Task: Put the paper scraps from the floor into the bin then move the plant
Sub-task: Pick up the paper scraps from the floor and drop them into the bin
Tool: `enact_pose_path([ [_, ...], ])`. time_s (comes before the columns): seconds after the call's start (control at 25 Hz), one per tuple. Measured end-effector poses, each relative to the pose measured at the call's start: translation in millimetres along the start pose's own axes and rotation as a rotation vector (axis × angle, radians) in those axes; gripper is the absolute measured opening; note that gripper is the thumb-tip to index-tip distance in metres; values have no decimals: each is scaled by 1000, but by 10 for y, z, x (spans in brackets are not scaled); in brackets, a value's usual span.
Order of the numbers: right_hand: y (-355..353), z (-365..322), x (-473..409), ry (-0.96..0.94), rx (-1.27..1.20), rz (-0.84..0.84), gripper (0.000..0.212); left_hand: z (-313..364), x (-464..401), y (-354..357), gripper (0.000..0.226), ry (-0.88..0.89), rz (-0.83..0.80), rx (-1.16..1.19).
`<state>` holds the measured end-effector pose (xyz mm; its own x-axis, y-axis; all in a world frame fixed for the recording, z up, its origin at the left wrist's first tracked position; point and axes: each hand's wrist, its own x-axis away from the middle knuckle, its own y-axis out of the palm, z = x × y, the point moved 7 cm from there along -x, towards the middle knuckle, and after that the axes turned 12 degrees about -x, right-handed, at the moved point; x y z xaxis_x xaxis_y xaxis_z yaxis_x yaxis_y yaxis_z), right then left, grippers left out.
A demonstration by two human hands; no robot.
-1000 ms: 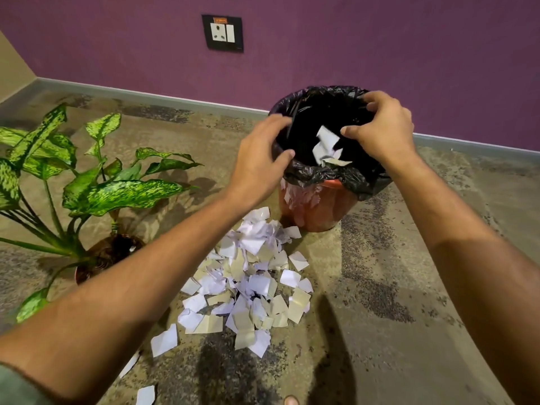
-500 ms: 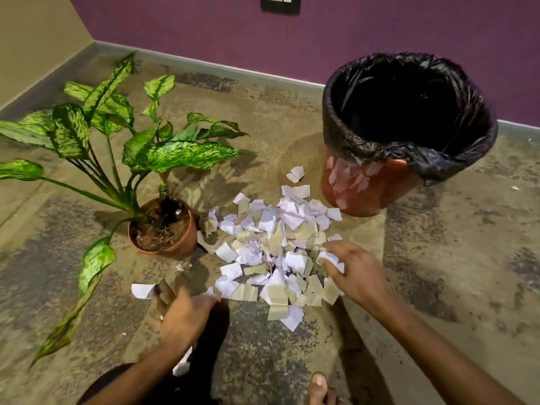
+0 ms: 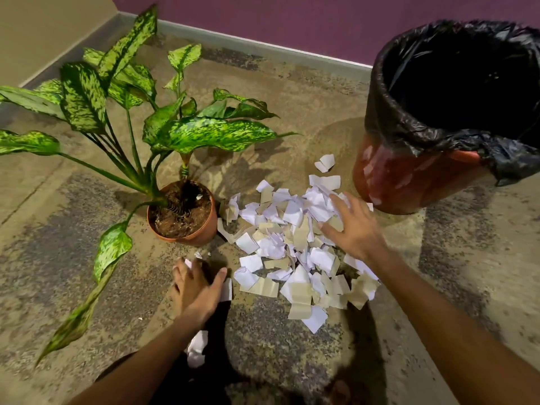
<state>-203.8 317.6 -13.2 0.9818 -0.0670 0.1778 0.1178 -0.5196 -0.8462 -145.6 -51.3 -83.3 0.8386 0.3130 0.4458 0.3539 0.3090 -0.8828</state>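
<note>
A heap of white and beige paper scraps (image 3: 292, 247) lies on the floor between a potted plant (image 3: 182, 211) and a red bin (image 3: 409, 176) lined with a black bag. My right hand (image 3: 350, 226) lies flat with spread fingers on the heap's right side, close to the bin's base. My left hand (image 3: 195, 285) presses down on a few scraps at the heap's left edge, just in front of the plant pot; white paper shows at its fingertips and beside its thumb. One loose scrap (image 3: 197, 347) lies under my left forearm.
The plant's long speckled leaves (image 3: 204, 133) spread left and toward me over the floor. A purple wall with a grey skirting (image 3: 263, 45) runs behind. Two small scraps (image 3: 325, 162) lie apart near the bin. My toe (image 3: 339, 391) shows at the bottom edge.
Both hands came down from the bin's mouth to the floor. My right hand has slid up the heap toward the bin; my left hand has moved right onto scraps near the pot.
</note>
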Motion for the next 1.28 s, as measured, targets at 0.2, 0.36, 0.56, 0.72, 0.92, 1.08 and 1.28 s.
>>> enact_pose_path([
  [0.2,489,-595,158,-140,231,-164,91,406,352,178,75,398,-173,-15],
  [0.36,913,-1342,827,-452,238,-93,74,240,146,-194,49,514,-83,221],
  [0.56,2195,-1999,1853,-1043,334,-593,37,-25,-134,-511,58,534,36,-4],
  [0.72,2416,-2065,1685,-1110,566,-689,25,-43,-105,-431,58,512,-52,113],
  [0.92,1917,-1837,934,-890,434,-437,37,53,-63,-334,41,522,-102,369],
  [1.08,1579,-1345,487,-677,449,-359,57,191,-53,-265,46,453,-56,356],
  [1.28,1014,-826,373,-566,488,-299,64,89,-32,-200,81,225,-158,-185],
])
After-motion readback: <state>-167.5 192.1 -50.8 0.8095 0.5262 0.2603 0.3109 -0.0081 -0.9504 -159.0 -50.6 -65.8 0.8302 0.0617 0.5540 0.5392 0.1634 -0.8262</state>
